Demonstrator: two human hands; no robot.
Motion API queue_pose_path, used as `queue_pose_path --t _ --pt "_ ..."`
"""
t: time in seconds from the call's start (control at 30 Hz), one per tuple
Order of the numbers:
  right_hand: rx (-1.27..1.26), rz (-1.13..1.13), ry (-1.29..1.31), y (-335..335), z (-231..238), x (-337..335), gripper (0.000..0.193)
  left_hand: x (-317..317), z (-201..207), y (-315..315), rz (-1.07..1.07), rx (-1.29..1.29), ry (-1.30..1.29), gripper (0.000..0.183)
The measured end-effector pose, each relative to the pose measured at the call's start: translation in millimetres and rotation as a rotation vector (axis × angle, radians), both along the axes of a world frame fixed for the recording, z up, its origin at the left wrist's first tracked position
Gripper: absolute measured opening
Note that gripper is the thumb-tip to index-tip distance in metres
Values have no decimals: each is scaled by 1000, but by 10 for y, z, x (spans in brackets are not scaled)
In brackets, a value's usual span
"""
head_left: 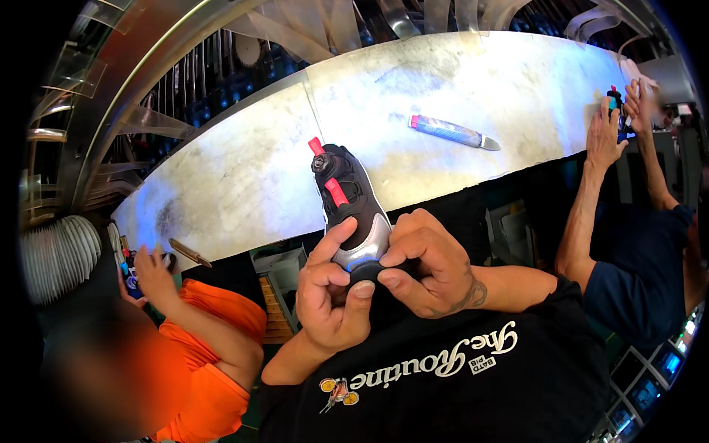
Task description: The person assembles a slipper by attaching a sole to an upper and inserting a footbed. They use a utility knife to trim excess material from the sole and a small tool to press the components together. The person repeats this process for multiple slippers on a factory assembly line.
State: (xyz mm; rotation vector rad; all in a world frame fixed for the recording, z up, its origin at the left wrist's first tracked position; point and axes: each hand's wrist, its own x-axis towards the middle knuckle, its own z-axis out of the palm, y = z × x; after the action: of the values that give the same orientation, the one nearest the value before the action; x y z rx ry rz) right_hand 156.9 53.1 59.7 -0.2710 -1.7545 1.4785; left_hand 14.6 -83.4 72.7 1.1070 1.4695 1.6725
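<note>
A small black shoe [351, 193] with a silver toe, white sole edge, red pull tabs and a round dial lies in front of me, toe toward my body. Its far end reaches over the edge of the pale worktable [262, 196]. Both hands grip the toe end. My left hand [329, 299] pinches the black toe tip of the sole, one finger lying along the shoe's side. From the other side, my right hand [432, 266] presses thumb and fingers on the same tip. The sole's underside is hidden.
A blue-wrapped tool [450, 133] with a metal tip lies on the table. A brown stick-like tool [190, 252] rests near a co-worker in orange [221, 325] at left. Another co-worker's hand [604, 136] works at right. Clear plastic strips [284, 29] hang behind the table.
</note>
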Motion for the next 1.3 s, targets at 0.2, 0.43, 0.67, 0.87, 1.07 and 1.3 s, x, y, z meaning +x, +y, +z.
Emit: queue_pose_path --t 0.2,0.43,0.67,0.87,1.07,1.3 --pt "47 -46 14 -10 43 -37 24 -14 -22 -14 3 -4 -17 31" --pt "39 -65 58 -10 15 -77 26 -24 -16 19 -5 18 -20 34" --pt "-93 -97 -11 -55 -46 -56 33 -131 -51 37 -45 73 -10 39" --pt "-102 -83 -242 222 160 -1 42 -189 35 219 -88 107 -59 53" --pt "216 11 -166 533 359 60 53 -132 428 366 -170 -6 189 65" --pt "295 140 -161 613 290 13 53 -218 615 409 30 -127 744 53"
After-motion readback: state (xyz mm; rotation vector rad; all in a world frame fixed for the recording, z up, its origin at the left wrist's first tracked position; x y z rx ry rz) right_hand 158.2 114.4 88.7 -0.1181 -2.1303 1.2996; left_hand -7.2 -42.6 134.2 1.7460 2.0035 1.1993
